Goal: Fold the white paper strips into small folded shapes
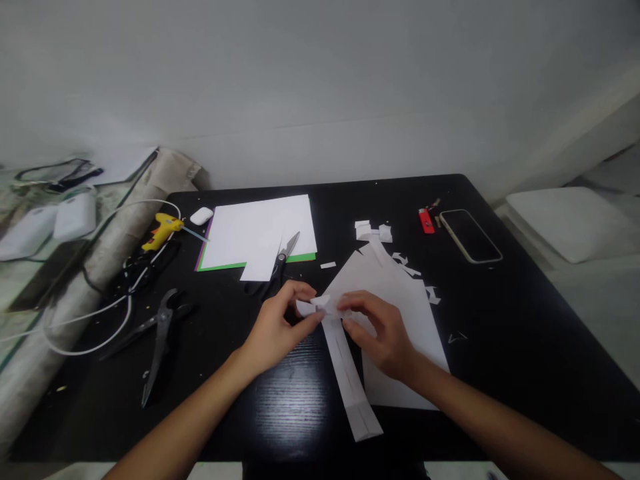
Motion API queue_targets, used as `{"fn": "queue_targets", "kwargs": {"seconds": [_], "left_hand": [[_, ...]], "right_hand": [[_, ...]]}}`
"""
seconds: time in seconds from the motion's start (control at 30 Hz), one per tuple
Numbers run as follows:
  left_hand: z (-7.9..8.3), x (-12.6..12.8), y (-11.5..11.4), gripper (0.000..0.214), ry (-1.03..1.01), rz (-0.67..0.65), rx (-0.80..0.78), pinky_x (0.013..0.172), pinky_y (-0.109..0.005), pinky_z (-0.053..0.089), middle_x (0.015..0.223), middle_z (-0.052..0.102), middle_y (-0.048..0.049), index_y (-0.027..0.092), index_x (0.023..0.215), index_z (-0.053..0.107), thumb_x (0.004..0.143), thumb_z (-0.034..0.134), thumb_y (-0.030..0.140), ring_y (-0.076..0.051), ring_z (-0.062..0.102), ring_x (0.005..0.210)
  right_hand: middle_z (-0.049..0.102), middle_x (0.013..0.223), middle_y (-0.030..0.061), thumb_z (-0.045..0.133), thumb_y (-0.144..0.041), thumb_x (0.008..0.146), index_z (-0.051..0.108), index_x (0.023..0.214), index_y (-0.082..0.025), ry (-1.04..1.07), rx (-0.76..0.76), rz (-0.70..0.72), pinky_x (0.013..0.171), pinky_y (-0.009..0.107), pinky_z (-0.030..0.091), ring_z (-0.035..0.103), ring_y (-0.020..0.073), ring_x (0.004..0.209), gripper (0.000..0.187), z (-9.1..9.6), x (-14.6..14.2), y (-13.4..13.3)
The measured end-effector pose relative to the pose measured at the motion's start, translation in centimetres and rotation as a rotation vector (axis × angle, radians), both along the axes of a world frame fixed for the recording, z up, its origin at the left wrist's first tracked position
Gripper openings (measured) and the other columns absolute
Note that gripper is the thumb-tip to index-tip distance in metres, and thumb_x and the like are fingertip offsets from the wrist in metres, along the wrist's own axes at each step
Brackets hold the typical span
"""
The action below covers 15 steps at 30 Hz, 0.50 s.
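A long folded white paper strip [350, 380] lies on the black table [525, 333], running from the front edge up to my hands. My left hand [280, 327] pinches the strip's folded top end from the left, fingers closed on it. My right hand [380, 330] pinches the same end from the right, resting over a large white sheet [415, 313]. Small paper scraps [373, 232] lie behind that sheet.
Black scissors [280, 267] lie on a stack of white, green and purple paper [250, 230]. Pliers [163, 330], a yellow glue gun [163, 230] with white cable and an earbud case [201, 215] sit left. A red lighter [426, 220] and phone [470, 235] sit right.
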<state>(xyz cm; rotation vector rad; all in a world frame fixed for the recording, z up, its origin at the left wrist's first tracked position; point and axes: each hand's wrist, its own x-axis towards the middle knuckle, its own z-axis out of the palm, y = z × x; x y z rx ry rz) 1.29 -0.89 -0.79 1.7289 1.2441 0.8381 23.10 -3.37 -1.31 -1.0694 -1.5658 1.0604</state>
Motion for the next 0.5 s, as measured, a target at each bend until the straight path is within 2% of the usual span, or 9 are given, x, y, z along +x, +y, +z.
{"fn": "queue_targets", "kwargs": {"seconds": [0.03, 0.07, 0.13, 0.2, 0.37, 0.5], "left_hand": [[0.0, 0.1, -0.1, 0.029, 0.015, -0.001, 0.044, 0.077, -0.031, 0.053, 0.104, 0.069, -0.0048, 0.022, 0.11, 0.061, 0.085, 0.075, 0.028, -0.02, 0.067, 0.092], [0.1, 0.2, -0.3, 0.028, 0.028, -0.009, 0.088, 0.077, -0.031, 0.053, 0.104, 0.069, -0.0047, 0.022, 0.11, 0.061, 0.085, 0.075, 0.027, -0.019, 0.067, 0.092], [0.1, 0.4, -0.6, 0.025, 0.044, -0.04, 0.165, 0.076, -0.029, 0.054, 0.103, 0.07, -0.004, 0.022, 0.109, 0.062, 0.087, 0.074, 0.026, -0.018, 0.068, 0.09], [0.1, 0.5, -0.8, 0.023, 0.054, -0.067, 0.212, 0.076, -0.028, 0.054, 0.101, 0.071, -0.003, 0.022, 0.109, 0.062, 0.088, 0.072, 0.024, -0.016, 0.068, 0.088], [-0.1, 0.4, -0.8, 0.022, 0.038, -0.063, 0.302, 0.075, -0.027, 0.053, 0.098, 0.069, -0.0023, 0.022, 0.107, 0.062, 0.088, 0.072, 0.019, -0.015, 0.067, 0.086], [0.0, 0.5, -0.6, 0.015, -0.015, -0.032, 0.357, 0.073, -0.027, 0.052, 0.097, 0.067, -0.0032, 0.02, 0.091, 0.058, 0.087, 0.073, 0.017, -0.015, 0.065, 0.086]], "right_hand": [[0.071, 0.101, 0.0081, 0.069, -0.022, 0.087, 0.065, 0.095, -0.023, 0.023, -0.016, -0.032, 0.088, 0.04, 0.058, 0.069, 0.0239, 0.096, 0.009, -0.1, -0.2, 0.0], [0.07, 0.101, 0.0069, 0.074, -0.023, 0.085, 0.06, 0.091, -0.023, 0.06, -0.042, -0.072, 0.088, 0.039, 0.058, 0.069, 0.0225, 0.095, 0.016, -0.2, -0.4, -0.1], [0.07, 0.103, 0.0049, 0.079, -0.025, 0.082, 0.052, 0.096, -0.025, 0.115, -0.086, -0.108, 0.089, 0.038, 0.059, 0.07, 0.0208, 0.094, 0.03, -0.5, -0.7, -0.1], [0.07, 0.102, 0.0041, 0.081, -0.026, 0.082, 0.053, 0.103, -0.025, 0.103, -0.086, -0.114, 0.089, 0.038, 0.059, 0.07, 0.0203, 0.093, 0.035, -0.9, -0.9, -0.1], [0.068, 0.092, 0.003, 0.077, -0.027, 0.086, 0.064, 0.098, -0.022, 0.008, -0.024, -0.095, 0.08, 0.034, 0.06, 0.069, 0.0186, 0.085, 0.018, -1.3, -0.8, 0.0], [0.067, 0.092, 0.0025, 0.075, -0.023, 0.086, 0.062, 0.101, -0.022, 0.027, -0.015, -0.13, 0.08, 0.033, 0.059, 0.069, 0.0179, 0.084, 0.02, -1.0, -0.8, 0.0]]}}
